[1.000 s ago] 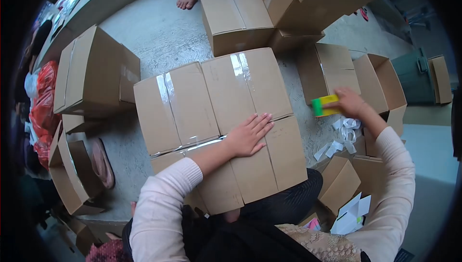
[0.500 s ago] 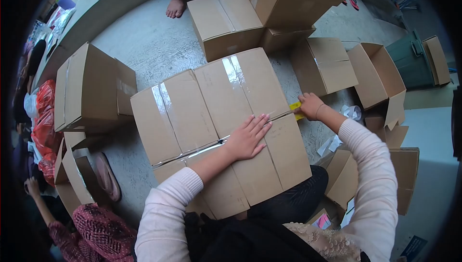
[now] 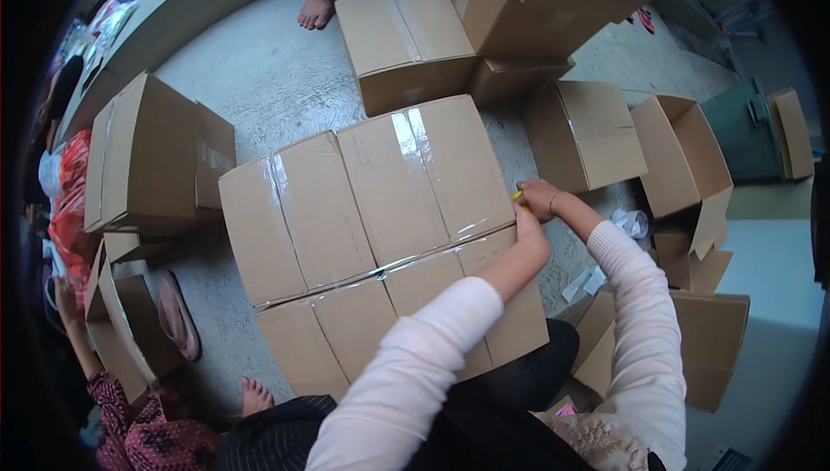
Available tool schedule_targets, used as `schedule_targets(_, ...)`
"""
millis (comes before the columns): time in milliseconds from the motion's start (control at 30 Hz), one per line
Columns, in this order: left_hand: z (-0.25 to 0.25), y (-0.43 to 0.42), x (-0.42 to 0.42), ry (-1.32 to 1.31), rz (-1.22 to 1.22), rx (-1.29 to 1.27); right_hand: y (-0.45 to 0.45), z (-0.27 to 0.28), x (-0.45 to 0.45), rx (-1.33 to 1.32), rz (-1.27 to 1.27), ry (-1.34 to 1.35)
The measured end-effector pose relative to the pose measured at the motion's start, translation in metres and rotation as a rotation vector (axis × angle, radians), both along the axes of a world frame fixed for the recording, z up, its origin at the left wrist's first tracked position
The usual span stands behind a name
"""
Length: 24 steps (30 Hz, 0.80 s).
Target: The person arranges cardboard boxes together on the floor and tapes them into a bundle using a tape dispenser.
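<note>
A large taped cardboard box (image 3: 406, 186) lies in front of me, with a seam running across its middle. My right hand (image 3: 539, 200) is closed at the box's right edge, on a yellow tape dispenser (image 3: 517, 196) that shows only as a small bit between the hands. My left hand (image 3: 529, 225) reaches across the box to the same edge, just below my right hand. Its fingers are mostly hidden, so what it holds does not show. Clear tape shines along the seam and over the box's upper part.
Closed boxes stand at the left (image 3: 160, 155) and top (image 3: 406, 30). Open boxes (image 3: 683, 155) and a green bin (image 3: 743, 134) are at the right. A slipper (image 3: 177, 315) lies on the floor. Another person's foot (image 3: 316, 9) is at the top; a co-worker's arm (image 3: 82, 341) shows lower left.
My left hand has left the middle of the box and moved right to its edge. My right hand came in from beside the box with the yellow-green dispenser, now mostly hidden.
</note>
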<state>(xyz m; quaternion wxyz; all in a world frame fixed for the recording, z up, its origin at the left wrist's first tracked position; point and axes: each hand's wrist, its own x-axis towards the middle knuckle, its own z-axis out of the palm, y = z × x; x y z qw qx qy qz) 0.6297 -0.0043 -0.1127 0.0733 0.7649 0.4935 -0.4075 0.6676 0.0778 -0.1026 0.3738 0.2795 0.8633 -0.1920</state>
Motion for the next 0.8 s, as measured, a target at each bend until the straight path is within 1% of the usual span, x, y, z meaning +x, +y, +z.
schedule_targets(33,-0.012,0.002,-0.012,0.301,-0.323,0.004,-0.001,0.001,-0.001,0.018,0.010,0.005)
schedule_targets(67,-0.013,0.004,-0.007,0.300,-0.304,-0.001,-0.003,0.002,-0.001,0.016,0.030,0.004)
schedule_targets(100,-0.010,0.006,0.001,0.295,-0.229,-0.202,-0.001,0.007,-0.001,0.035,-0.068,-0.003)
schedule_targets(133,0.027,0.006,-0.017,0.283,-0.156,-0.399,0.000,0.011,0.000,0.058,-0.168,-0.009)
schedule_targets(167,0.034,0.003,-0.022,0.355,-0.175,-0.406,0.003,0.016,0.007,0.186,-0.224,0.039)
schedule_targets(200,0.035,0.000,-0.020,0.343,-0.154,-0.401,0.002,0.030,0.007,0.194,-0.201,0.034)
schedule_targets(267,0.031,-0.002,-0.016,0.156,0.016,-0.192,-0.003,0.088,-0.001,0.415,-0.477,0.213)
schedule_targets(300,0.035,0.000,-0.020,0.068,0.104,-0.087,-0.003,0.107,0.000,0.447,-0.490,0.300)
schedule_targets(333,0.046,0.001,-0.031,0.068,0.133,-0.086,-0.006,0.126,0.004,0.465,-0.504,0.392)
schedule_targets(400,0.081,-0.005,-0.083,-0.978,0.033,-0.242,-0.022,0.173,0.000,0.510,-0.544,0.637)
schedule_targets(433,0.097,-0.017,-0.121,-0.953,0.083,-0.223,-0.029,0.193,-0.006,0.496,-0.489,0.780)
schedule_targets(467,0.114,-0.036,-0.163,-1.218,0.218,-0.223,-0.038,0.211,-0.015,0.474,-0.431,0.925)
schedule_targets(500,0.130,-0.059,-0.203,-1.488,0.349,-0.205,-0.051,0.230,-0.032,0.429,-0.369,0.971)
schedule_targets(567,0.156,-0.097,-0.285,-1.602,0.787,-0.268,-0.078,0.256,-0.071,0.312,-0.255,1.034)
schedule_targets(600,0.166,-0.118,-0.317,-1.721,1.101,-0.344,-0.094,0.262,-0.096,0.241,-0.202,1.052)
schedule_targets(633,0.174,-0.138,-0.345,-1.828,1.415,-0.421,-0.108,0.263,-0.126,0.220,-0.074,1.093)
schedule_targets(700,0.175,-0.180,-0.382,-2.029,1.476,-0.493,-0.133,0.262,-0.180,0.194,0.145,1.046)
schedule_targets(733,0.194,-0.200,-0.393,-2.151,1.579,-0.528,-0.144,0.261,-0.206,0.196,0.258,1.004)
schedule_targets(767,0.191,-0.215,-0.403,-2.214,1.598,-0.457,-0.152,0.253,-0.229,0.125,0.314,1.010)
schedule_targets(800,0.186,-0.228,-0.412,-2.280,1.615,-0.384,-0.158,0.248,-0.248,0.121,0.336,1.005)
